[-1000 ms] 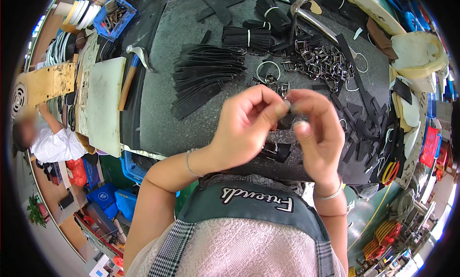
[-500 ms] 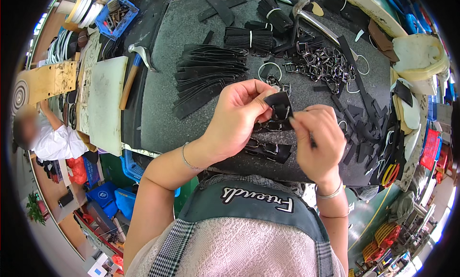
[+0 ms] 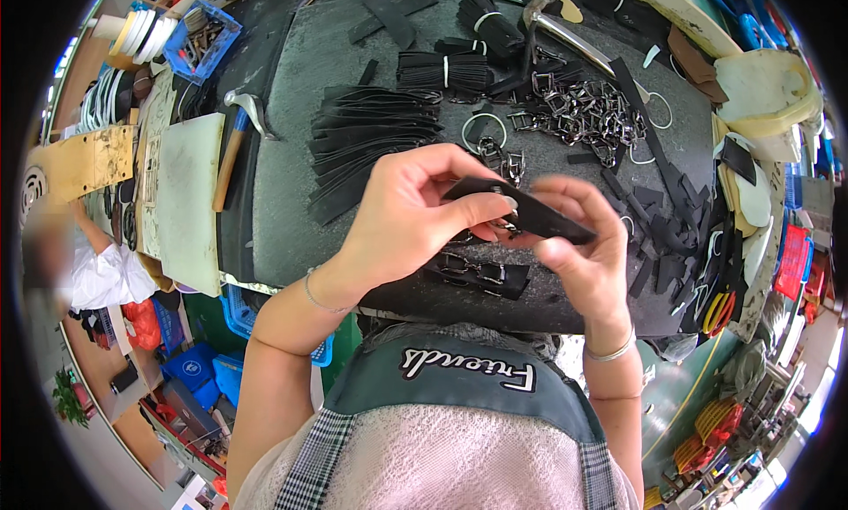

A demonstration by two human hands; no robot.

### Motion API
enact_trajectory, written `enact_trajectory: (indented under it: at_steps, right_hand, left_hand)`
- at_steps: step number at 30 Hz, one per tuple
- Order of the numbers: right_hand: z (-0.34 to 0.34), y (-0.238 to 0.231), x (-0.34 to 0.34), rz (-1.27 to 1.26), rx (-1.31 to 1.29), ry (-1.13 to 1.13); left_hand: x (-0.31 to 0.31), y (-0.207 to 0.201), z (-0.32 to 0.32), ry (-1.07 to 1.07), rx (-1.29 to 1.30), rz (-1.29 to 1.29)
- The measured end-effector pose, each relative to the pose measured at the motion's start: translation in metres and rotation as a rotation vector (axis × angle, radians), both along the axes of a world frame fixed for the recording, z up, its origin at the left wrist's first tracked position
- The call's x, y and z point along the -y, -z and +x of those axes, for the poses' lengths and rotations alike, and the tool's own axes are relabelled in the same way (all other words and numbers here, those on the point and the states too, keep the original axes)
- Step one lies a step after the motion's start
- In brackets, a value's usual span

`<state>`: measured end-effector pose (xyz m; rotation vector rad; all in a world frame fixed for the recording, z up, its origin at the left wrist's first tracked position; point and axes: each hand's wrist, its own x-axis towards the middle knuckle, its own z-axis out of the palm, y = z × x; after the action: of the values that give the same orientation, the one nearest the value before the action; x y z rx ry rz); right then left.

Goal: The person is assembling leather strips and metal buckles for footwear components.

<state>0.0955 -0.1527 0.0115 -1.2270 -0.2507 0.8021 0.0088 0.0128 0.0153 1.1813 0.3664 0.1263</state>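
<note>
My left hand is closed, pinching one end of a black leather-like strap between thumb and fingers. Some dark metal shows under the strap by the left fingertips, mostly hidden. At the strap's other end, the thumb and slightly blurred fingers of my right hand close around it from both sides. Below the hands, near the table's front edge, lie straps fitted with metal buckles. Just beyond the hands sits a small cluster of metal buckles.
Fanned black straps lie left of centre, a tied bundle behind them. A pile of buckles and black offcuts lie to the right. Hammers rest at left and back. Another person sits far left.
The strap, earlier folded with its face towards me, now stretches out to the right. My right hand's fingers have risen and spread around its end. The view has shifted slightly.
</note>
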Motion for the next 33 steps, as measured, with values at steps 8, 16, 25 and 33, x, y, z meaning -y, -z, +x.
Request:
enact_trajectory:
  at_steps: [8, 16, 25, 33]
  right_hand:
    - [0.003, -0.001, 0.012, -0.25, 0.539, -0.345]
    - [0.073, 0.009, 0.042, -0.724, 0.948, -0.009]
    - [0.061, 0.017, 0.034, -0.605, 0.869, -0.208]
    - [0.068, 0.018, 0.043, -0.837, 0.944, -0.227]
  left_hand:
    - [-0.015, -0.005, -0.006, 0.871, -0.054, 0.959]
    - [-0.017, 0.016, -0.01, 0.185, -0.129, -0.106]
    - [-0.005, 0.015, -0.002, 0.014, -0.159, -0.149]
    - [0.003, 0.017, 0.0, 0.037, -0.136, -0.098]
